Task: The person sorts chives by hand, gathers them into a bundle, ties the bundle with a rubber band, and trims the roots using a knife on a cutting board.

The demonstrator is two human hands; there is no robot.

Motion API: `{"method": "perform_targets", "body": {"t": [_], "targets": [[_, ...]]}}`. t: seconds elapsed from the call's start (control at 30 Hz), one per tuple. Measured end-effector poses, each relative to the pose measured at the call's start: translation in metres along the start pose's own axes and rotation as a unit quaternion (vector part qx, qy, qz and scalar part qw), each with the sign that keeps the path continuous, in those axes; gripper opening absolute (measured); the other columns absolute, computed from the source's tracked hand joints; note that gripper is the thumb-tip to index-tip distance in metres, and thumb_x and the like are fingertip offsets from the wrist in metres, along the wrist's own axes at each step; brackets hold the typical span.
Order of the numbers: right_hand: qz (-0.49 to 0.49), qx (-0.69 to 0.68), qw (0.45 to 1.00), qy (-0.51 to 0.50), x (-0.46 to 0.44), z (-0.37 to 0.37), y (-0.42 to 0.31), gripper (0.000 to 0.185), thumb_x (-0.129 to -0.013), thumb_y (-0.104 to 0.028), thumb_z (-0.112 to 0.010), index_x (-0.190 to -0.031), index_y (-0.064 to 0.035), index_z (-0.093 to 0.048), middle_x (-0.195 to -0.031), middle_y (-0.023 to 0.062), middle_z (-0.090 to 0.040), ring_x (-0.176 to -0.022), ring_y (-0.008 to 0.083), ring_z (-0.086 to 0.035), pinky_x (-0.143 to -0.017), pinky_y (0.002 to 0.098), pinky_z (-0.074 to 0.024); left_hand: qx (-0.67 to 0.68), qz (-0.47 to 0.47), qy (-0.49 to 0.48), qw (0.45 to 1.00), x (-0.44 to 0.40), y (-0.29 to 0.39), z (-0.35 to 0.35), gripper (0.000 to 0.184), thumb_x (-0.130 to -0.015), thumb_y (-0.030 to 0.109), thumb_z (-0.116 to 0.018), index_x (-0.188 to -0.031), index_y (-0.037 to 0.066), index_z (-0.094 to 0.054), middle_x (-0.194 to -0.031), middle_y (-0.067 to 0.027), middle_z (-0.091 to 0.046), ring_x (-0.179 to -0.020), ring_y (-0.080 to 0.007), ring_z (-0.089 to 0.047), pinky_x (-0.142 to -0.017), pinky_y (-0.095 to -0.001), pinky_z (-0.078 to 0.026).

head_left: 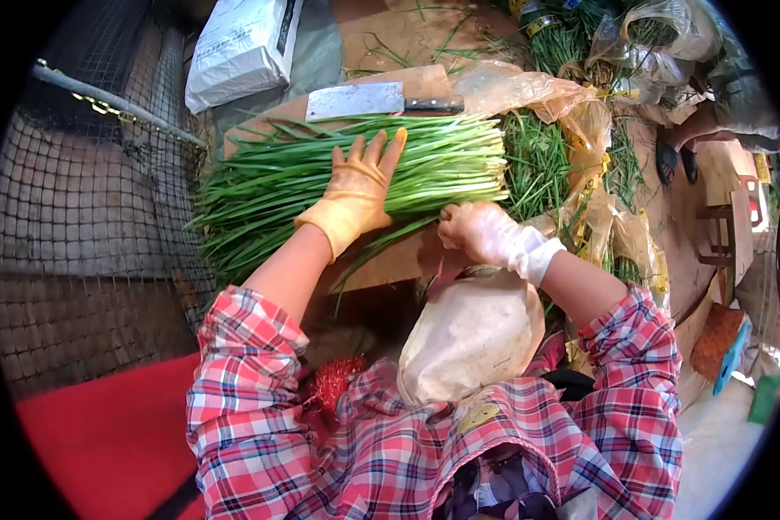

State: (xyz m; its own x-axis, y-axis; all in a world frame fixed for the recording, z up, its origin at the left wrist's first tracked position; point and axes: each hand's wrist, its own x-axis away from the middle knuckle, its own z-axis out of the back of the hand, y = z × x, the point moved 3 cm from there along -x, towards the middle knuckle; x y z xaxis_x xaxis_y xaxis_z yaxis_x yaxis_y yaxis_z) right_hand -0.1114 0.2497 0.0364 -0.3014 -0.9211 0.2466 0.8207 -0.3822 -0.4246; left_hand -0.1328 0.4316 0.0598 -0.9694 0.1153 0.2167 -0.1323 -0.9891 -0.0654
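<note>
A thick bundle of garlic chives (277, 178) lies crosswise on a wooden board (381, 264), pale stem ends to the right and green leaf tips to the left. My left hand (355, 195), in a yellow-orange glove, rests flat on top of the bundle with fingers spread. At the near edge of the stem ends, my right hand (477, 232) has its fingers curled together; it wears a white glove or wrist covering. Whatever sits in those fingers is hidden. Behind the bundle, a cleaver (355, 100) with a dark handle lies flat on the board.
A plastic bag (594, 130) of loose greens (533, 160) lies right of the bundle. A white package (243, 52) stands at the back left, near wire mesh (78, 199). A pale cloth-like cover (472, 334) lies before my lap. Bagged greens (563, 43) fill the back right.
</note>
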Motion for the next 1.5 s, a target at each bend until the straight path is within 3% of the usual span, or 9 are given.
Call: {"method": "perform_targets", "body": {"t": [0.43,0.57,0.63,0.67,0.83,0.93,1.17,1.27,1.5], "targets": [[0.038,-0.336,0.915,0.220,-0.030,0.009,-0.037,0.019,-0.077,-0.005,-0.055,-0.095,-0.0093,-0.060,-0.079,0.0132,-0.062,-0.073,0.0304,-0.061,-0.067,0.0377,-0.0484,0.073,0.041,0.083,0.993,0.009,0.008,-0.004,0.115,-0.052,0.025,-0.078,-0.145,0.013,-0.012,-0.139,-0.0135,-0.035,-0.124,-0.0352,-0.037,-0.096,-0.0502,-0.033],[-0.150,-0.503,0.833,0.176,-0.017,0.019,-0.027,0.016,-0.085,-0.014,-0.058,-0.097,-0.0063,-0.064,-0.082,0.0124,-0.064,-0.073,0.0279,-0.061,-0.066,0.0336,-0.0485,0.082,0.056,0.151,0.984,0.016,0.011,-0.003,0.108,-0.050,0.022,-0.079,-0.141,0.007,-0.024,-0.129,-0.0120,-0.044,-0.117,-0.0318,-0.044,-0.094,-0.0448,-0.035],[-0.217,-0.597,0.740,0.223,-0.014,0.016,-0.028,0.018,-0.087,-0.013,-0.059,-0.104,-0.0078,-0.063,-0.071,0.0040,-0.060,-0.062,0.0119,-0.056,-0.058,0.0250,-0.0457,0.102,0.055,0.135,0.984,0.015,0.010,0.000,0.104,-0.052,0.022,-0.077,-0.141,0.007,-0.025,-0.129,-0.0113,-0.045,-0.117,-0.0313,-0.044,-0.094,-0.0448,-0.035],[-0.188,-0.389,0.858,0.278,-0.016,0.028,-0.032,0.015,-0.081,-0.013,-0.063,-0.096,-0.0132,-0.064,-0.083,0.0018,-0.062,-0.075,0.0167,-0.060,-0.067,0.0304,-0.0466,0.119,0.056,0.122,0.984,0.013,0.008,0.001,0.101,-0.055,0.021,-0.076,-0.141,0.008,-0.025,-0.128,-0.0105,-0.045,-0.117,-0.0308,-0.044,-0.093,-0.0448,-0.035],[0.030,0.029,0.930,0.365,-0.047,0.064,-0.041,0.012,-0.069,-0.016,-0.063,-0.080,-0.0108,-0.062,-0.111,0.0035,-0.058,-0.120,0.0260,-0.044,-0.101,0.0418,-0.0322,0.132,0.066,0.117,0.982,0.012,0.005,-0.007,0.102,-0.053,0.023,-0.079,-0.140,0.008,-0.027,-0.131,-0.0084,-0.045,-0.120,-0.0299,-0.043,-0.096,-0.0443,-0.034],[-0.132,-0.106,0.940,0.296,-0.074,0.043,0.018,0.020,-0.083,-0.027,-0.058,-0.084,-0.0080,-0.065,-0.104,0.0101,-0.062,-0.112,0.0294,-0.050,-0.103,0.0453,-0.0286,0.212,0.047,0.133,0.967,0.017,-0.001,0.003,0.091,-0.057,0.023,-0.080,-0.136,0.008,-0.036,-0.135,-0.0152,-0.042,-0.123,-0.0321,-0.042,-0.101,-0.0429,-0.034],[-0.150,-0.134,0.933,0.299,-0.072,0.032,0.021,0.020,-0.085,-0.026,-0.055,-0.090,-0.0062,-0.060,-0.093,0.0124,-0.061,-0.096,0.0302,-0.056,-0.100,0.0432,-0.0322,0.206,-0.068,0.310,0.926,-0.039,-0.030,0.072,0.035,-0.077,0.009,-0.064,-0.112,0.006,-0.058,-0.115,-0.0170,-0.059,-0.099,-0.0345,-0.057,-0.086,-0.0406,-0.047],[-0.140,-0.156,0.919,0.334,-0.059,0.027,0.014,0.015,-0.080,-0.020,-0.059,-0.086,-0.0065,-0.060,-0.100,0.0112,-0.063,-0.093,0.0331,-0.057,-0.095,0.0453,-0.0365,0.046,-0.010,0.154,0.987,-0.100,-0.021,0.018,0.025,-0.081,0.013,-0.055,-0.105,0.011,-0.062,-0.108,-0.0094,-0.061,-0.091,-0.0283,-0.059,-0.077,-0.0382,-0.049],[-0.077,-0.164,0.933,0.311,-0.016,0.026,-0.019,0.013,-0.077,-0.019,-0.062,-0.083,-0.0076,-0.063,-0.122,0.0181,-0.054,-0.120,0.0354,-0.044,-0.106,0.0427,-0.0288,0.112,0.030,0.002,0.993,-0.061,0.004,-0.003,0.017,-0.078,0.012,-0.055,-0.089,0.010,-0.068,-0.081,-0.0109,-0.066,-0.092,-0.0279,-0.059,-0.094,-0.0486,-0.039]]}}
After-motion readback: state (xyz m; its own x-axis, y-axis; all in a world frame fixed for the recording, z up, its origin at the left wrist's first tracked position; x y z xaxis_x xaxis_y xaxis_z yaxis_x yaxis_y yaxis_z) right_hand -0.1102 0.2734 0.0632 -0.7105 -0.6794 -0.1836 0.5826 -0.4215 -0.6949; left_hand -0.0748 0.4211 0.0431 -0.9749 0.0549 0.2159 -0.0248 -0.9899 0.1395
